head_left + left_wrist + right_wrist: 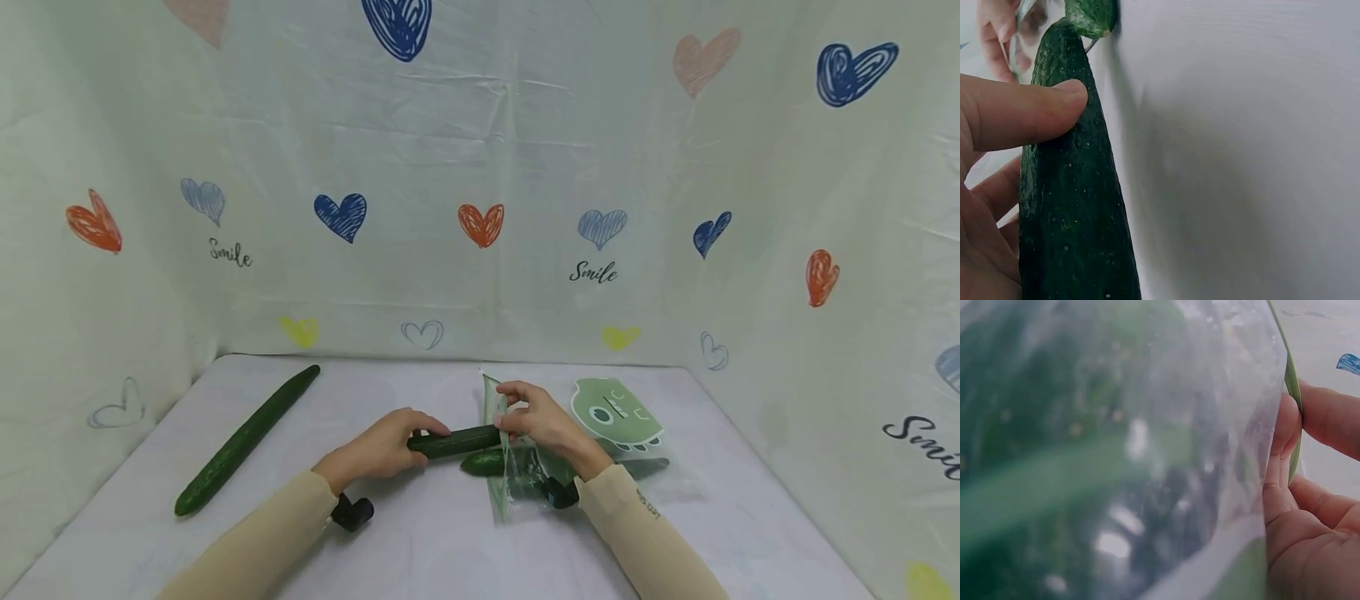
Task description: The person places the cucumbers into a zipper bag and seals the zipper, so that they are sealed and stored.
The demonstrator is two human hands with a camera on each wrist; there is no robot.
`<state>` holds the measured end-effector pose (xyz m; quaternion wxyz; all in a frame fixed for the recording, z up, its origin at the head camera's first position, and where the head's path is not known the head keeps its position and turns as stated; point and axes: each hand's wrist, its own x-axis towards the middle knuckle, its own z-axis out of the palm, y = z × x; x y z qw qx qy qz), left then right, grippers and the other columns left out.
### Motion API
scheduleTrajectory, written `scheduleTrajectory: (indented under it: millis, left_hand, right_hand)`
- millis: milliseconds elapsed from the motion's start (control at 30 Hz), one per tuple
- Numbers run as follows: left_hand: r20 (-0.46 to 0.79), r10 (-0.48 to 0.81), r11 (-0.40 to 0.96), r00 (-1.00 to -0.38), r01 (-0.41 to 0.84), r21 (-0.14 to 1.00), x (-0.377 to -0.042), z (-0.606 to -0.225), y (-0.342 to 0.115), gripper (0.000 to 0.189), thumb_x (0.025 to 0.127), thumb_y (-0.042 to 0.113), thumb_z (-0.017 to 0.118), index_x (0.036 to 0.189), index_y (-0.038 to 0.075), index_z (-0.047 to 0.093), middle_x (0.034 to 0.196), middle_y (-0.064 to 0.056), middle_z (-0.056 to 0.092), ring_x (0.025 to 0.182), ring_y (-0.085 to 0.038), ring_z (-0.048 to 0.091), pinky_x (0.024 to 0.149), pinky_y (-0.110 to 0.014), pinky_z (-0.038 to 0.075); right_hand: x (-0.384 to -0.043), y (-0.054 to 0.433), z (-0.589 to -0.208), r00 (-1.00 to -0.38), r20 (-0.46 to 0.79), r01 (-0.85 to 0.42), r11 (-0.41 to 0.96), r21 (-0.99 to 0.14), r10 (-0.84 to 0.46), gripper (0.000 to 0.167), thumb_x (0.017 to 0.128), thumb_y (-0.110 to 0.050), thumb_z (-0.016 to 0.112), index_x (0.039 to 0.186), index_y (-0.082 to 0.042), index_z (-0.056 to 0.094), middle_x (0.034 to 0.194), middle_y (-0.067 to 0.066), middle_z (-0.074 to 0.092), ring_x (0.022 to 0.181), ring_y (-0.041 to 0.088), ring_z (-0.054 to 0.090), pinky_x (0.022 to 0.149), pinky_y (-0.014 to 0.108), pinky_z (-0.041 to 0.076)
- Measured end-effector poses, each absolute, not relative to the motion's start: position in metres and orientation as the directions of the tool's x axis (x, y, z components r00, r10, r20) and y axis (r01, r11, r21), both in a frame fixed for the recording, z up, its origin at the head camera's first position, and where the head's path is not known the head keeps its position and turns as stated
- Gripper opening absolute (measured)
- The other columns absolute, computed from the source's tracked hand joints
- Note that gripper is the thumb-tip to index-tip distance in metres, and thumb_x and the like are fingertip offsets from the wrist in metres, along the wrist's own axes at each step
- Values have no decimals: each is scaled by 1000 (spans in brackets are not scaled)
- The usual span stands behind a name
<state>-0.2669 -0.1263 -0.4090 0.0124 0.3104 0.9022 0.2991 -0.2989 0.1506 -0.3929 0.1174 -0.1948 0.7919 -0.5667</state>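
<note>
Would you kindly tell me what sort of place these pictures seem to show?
It looks like a makeshift filming booth, though I can't be sure: a white curtain printed with hearts and "Smile" hangs round the back and sides of a white table, and a cartoon-printed bag rests there.

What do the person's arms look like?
They have a long beige fabric left sleeve and a matching right sleeve with small dark marks near its cuff. A black blocky gadget shows near each cuff. The left grip and right grip wear no gloves.
</note>
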Motion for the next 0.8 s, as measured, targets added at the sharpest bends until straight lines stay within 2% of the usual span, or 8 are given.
scheduleTrajectory:
  millis: [267, 533, 800]
  left_hand:
    - [88, 622, 537, -778, 505, 675, -293, -411, -100, 45, 74, -2, 75, 113, 19, 70, 107, 10, 66, 99, -13, 56, 87, -40, 43]
    - [24, 654, 522, -756, 474, 710, -309, -414, -82, 43, 75, -2, 75, 113, 17, 70, 109, 7, 67, 105, -18, 55, 93, -44, 42]
    - [9, 645, 552, -764, 475, 685, -310, -411, -80, 43, 77, 0, 75, 116, 14, 68, 112, 4, 66, 108, -21, 56, 94, -43, 43]
  right_hand:
    - [-300, 149, -392, -898, 30, -169, 281, -945, -439, 58, 85, -3, 67, 137, 5, 42, 115, 25, 43, 67, 18, 58, 63, 38, 51]
    - [-287, 146, -373, -893, 18, -166, 292, -942, -450, 54, 86, 3, 62, 136, 8, 42, 115, 29, 42, 68, 22, 56, 65, 40, 51]
    - [-300, 149, -391, -903, 27, -157, 273, -949, -429, 56, 84, 2, 65, 135, 8, 42, 112, 24, 44, 67, 17, 57, 62, 34, 51]
